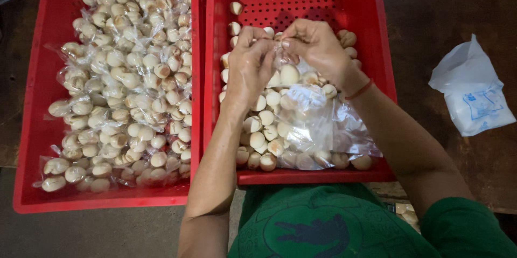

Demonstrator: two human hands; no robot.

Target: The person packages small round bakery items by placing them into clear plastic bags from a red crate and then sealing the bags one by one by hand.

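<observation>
My left hand [249,64] and my right hand [318,48] meet over the right red crate [377,37], both pinching the mouth of a small clear plastic bag [285,69] with pale round pieces inside. Under the hands lies a heap of loose pale round pieces [264,123], partly covered by empty clear bags [323,123]. My right wrist wears a red string band.
The left red crate [32,145] is packed with several filled clear bags [129,75] of the same pale pieces. A white plastic bag [474,93] lies on the dark surface to the right. The perforated far end of the right crate shows bare.
</observation>
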